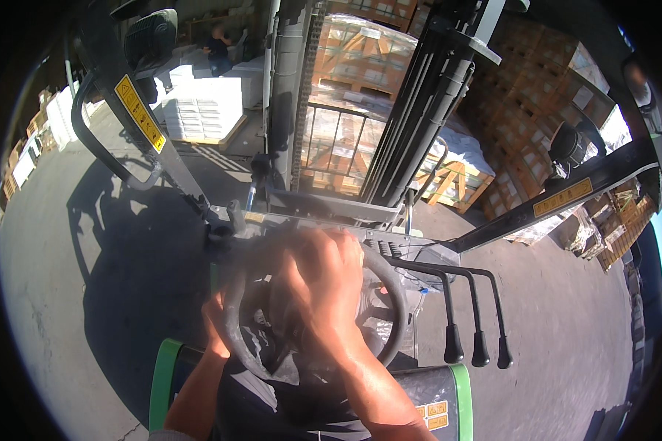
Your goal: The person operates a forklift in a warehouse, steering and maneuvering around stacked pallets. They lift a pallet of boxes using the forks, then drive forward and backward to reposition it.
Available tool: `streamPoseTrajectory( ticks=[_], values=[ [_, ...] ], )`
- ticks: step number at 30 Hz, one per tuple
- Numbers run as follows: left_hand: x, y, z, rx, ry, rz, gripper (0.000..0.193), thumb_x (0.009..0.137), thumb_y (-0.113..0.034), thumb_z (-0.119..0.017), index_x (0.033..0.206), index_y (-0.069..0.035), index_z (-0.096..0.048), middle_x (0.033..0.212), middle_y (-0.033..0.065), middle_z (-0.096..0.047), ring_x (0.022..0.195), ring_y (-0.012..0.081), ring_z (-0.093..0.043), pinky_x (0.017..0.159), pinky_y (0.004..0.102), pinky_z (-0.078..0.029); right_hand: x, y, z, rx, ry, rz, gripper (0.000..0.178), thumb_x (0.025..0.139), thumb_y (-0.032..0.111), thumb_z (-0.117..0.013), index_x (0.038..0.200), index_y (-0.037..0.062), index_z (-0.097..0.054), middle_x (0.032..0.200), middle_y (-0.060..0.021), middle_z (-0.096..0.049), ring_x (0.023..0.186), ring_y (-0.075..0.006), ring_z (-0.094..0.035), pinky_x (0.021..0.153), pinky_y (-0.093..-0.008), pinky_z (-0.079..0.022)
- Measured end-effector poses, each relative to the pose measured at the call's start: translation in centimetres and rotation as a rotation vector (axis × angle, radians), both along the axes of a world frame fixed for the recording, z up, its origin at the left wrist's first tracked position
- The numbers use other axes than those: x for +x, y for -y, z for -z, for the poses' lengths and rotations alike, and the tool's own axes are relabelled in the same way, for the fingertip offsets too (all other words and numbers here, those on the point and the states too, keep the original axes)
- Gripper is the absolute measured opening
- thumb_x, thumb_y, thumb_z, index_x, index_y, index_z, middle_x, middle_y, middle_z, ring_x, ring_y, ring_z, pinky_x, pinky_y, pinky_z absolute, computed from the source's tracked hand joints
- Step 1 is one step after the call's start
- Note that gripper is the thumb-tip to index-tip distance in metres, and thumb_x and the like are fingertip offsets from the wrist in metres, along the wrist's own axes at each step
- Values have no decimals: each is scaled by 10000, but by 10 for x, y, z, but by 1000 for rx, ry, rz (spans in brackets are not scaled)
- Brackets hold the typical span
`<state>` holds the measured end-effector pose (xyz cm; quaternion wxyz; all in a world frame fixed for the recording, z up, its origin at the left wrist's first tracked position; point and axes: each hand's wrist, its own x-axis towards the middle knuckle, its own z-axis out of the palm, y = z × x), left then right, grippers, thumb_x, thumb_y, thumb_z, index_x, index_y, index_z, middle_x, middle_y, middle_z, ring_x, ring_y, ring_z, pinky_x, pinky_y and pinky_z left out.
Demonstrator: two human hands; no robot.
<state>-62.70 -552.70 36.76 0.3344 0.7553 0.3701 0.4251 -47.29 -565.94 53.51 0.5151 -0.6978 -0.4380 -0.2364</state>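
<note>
Gripping steering wheel [390, 294], right hand [324, 283] fingers curled over top, left hand [215, 323] clasping left rim

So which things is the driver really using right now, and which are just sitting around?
In use:
- steering wheel, gripped by the left hand and the right hand, which is blurred
- forklift mast, straight ahead

Just around:
- three black levers, untouched
- white stacked pallets
- wooden crates
- a person far off by the stacks
</note>
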Motion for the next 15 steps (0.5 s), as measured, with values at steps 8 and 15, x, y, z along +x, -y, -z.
streamPoseTrajectory(
  ticks=[8,15],
  values=[
    [2,-1,-2,23,16,0,137,978,-28,-578,863,35,-620,679,165,-595,599,213,-567,583,374,-470,7,-1,0,8,-7,-12,412,776,111,-838,1141,38,-662,1056,-157,-615,1061,-378,-606,1032,-522,-464],
    [11,-7,-3,39,-27,22,148,973,-39,-579,852,39,-614,697,199,-609,595,280,-600,575,402,-467,15,-3,4,17,2,-11,422,775,120,-847,1149,49,-663,1084,-154,-612,1069,-376,-604,1035,-520,-465]
  ],
)
